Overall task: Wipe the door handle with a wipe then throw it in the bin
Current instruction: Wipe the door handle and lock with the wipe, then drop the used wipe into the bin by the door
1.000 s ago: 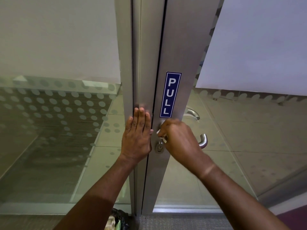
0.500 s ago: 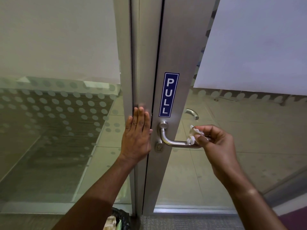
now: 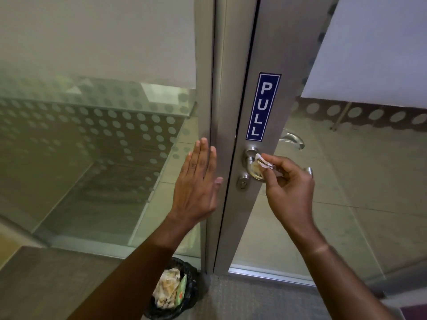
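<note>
Wiping at the neck of the handle, bin waiting below

Pinching a crumpled wipe (image 3: 262, 163) between thumb and fingertips, our right hand (image 3: 290, 188) presses it against the door handle (image 3: 251, 161) right where the lever bends out of its round base. We are not wrapped around the metal here; it is a light fingertip grasp on the wipe, which suits a tight curve that a full fist would likely skip over. The far tip of the lever peeks out beyond the knuckles, bare. Just under the handle sits the keyhole (image 3: 243, 184), untouched.

Our left hand (image 3: 198, 181) is flat and released, holding nothing, with the palm on the frame (image 3: 209, 65) beside the door's edge and the fingers pointing up. We read that as a brace, steadying us and perhaps the door while the other hand rubs. Above the handle, the blue PULL sign (image 3: 263, 106) runs down the door's metal edge.

Down by the foot of the frame, near our left forearm, stands the bin (image 3: 191, 287), lined in black. It already holds a wad of crumpled pale paper (image 3: 166, 288) and a green packet (image 3: 181, 291) tucked against it, with room left on top. So the drop looks short once the wiping is done, which we judge it is not yet.
</note>
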Tool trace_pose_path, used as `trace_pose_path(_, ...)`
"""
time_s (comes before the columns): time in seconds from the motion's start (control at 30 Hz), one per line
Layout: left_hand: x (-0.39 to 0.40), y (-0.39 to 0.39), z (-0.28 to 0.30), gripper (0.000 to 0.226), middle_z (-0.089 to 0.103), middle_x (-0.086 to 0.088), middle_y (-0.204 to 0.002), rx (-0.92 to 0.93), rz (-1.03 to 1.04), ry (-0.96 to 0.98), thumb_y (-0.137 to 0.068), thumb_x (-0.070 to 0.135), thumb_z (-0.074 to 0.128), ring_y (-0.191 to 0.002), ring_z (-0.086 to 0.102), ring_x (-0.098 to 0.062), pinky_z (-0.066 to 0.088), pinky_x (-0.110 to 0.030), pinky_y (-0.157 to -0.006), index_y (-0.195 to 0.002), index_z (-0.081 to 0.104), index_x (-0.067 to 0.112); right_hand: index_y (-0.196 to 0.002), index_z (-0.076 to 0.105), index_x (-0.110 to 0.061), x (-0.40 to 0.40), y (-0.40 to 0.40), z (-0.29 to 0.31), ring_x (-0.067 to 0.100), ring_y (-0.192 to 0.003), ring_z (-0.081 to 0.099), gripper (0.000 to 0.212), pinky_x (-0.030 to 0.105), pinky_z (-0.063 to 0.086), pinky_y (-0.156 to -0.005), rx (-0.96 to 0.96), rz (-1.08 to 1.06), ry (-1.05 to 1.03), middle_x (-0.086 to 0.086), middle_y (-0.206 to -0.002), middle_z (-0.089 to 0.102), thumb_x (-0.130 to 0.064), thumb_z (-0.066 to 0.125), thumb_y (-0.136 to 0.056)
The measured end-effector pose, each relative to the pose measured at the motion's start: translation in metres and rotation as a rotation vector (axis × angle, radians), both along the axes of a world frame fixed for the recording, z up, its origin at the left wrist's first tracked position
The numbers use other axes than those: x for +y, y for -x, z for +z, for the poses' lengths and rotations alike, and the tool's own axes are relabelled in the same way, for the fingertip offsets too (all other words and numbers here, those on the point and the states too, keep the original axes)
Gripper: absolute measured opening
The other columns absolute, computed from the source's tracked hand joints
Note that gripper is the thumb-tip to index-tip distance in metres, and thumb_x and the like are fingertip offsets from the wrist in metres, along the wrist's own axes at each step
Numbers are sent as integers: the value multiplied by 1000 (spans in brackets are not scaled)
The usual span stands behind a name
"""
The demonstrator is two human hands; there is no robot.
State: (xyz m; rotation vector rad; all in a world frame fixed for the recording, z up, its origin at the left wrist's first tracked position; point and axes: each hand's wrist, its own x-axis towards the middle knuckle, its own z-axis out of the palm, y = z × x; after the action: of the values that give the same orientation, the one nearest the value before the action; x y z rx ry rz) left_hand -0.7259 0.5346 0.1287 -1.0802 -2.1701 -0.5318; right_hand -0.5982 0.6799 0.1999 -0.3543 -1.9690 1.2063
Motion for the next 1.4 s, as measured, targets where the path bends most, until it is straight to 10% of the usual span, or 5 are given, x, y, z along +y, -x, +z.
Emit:
trace_pose_path(0.6, -134, -75, -119, 65, 22, -28, -158, -310, 336, -163, -97, 32, 45, -149, 22, -35, 27, -51, -117, -149, 31, -4, -112, 71, -19, -108, 29, -168, 9, -81, 74, 20, 45, 61, -71, -254, 378, 57, -4, -98, 76, -15, 62, -95)
trace_pose_path(1.4, -211, -120, -340, 68, 4, -20, -164, -791, 618, 54, -102, 39, 35, -153, 3, -28, 6, -42, -124, -155, 17, 1, -105, 72, 5, -188, 57, -404, 17, -84, 65, 19, 10, 51, -78, -323, 532, -322, 18, -97, 70, 6, 65, -87)
